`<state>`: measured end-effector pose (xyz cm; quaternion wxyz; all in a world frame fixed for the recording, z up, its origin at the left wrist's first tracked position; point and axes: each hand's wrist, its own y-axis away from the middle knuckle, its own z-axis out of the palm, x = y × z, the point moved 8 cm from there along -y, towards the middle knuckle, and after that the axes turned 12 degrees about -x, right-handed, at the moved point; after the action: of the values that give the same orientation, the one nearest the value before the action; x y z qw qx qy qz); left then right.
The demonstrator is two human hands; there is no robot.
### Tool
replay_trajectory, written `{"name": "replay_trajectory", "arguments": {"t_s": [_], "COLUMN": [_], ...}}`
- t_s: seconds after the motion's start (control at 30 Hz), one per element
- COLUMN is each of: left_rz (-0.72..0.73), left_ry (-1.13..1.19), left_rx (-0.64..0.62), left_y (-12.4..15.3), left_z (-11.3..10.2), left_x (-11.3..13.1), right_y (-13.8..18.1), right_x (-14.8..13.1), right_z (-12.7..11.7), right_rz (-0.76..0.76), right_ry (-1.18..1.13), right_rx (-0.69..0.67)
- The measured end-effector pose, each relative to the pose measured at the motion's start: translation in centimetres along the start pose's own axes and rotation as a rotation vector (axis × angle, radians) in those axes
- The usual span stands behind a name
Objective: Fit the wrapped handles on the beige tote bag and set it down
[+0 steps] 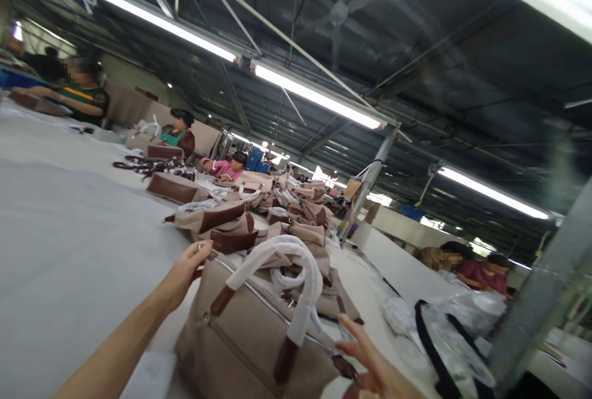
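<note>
On the long white table (pixel 69 232), the left hand (pixel 185 272) pinched the bag (pixel 250 337) at its corner; the right hand (pixel 374 365) hovered open beside it.

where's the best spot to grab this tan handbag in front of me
Probably the wrapped handle of the tan handbag, taken from above: it arches clear of the zipped top, leaving room for fingers underneath. The left hand already steadies the far corner.

The scene is viewed from one head-worn camera, tilted sideways and raised, close over the long white cloth-covered desk (pixel 69 251), with the dark metal ceiling (pixel 462 66) taken in.
</note>
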<state>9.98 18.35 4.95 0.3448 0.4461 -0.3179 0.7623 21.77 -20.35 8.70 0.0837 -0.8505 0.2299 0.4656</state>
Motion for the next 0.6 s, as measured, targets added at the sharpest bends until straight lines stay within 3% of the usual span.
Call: {"name": "replay_trajectory", "arguments": {"t_s": [0.1,0.2,0.3,0.4,0.47,0.53,0.6], "left_rz": [-0.198,-0.255,-0.164,0.01,0.214,0.399,0.471], "left_ry": [0.104,0.122,0.07,0.093,0.12,0.031,-0.24], "left_rx": [-0.149,-0.026,0.14,0.155,0.039,-0.16,-0.365], "left_y": [0.7,1.0,1.1,1.4,1.9,3.0,4.7], "left_z": [2.6,3.5,4.2,6.4,8.1,9.3,9.0], "left_x": [-2.1,-2.7,-1.0,2.9,6.4,8.9,8.3], "right_y": [-1.5,-3.4,-3.9,-2.4,0.2,3.4,5.9], "right_x": [3.7,5.2,2.0,-3.0,-5.7,-6.4,-4.3], "right_z": [2.3,4.0,1.8,-2.4,-5.0,-5.9,-4.8], "right_rz": [-0.071,0.043,-0.076,-0.25,-0.385,-0.507,-0.562], "right_ry": [-0.343,-0.541,-0.417,-0.221,-0.11,0.003,0.119], "right_rx": [0.135,0.274,0.429,0.558,0.686,0.794,0.8]}}
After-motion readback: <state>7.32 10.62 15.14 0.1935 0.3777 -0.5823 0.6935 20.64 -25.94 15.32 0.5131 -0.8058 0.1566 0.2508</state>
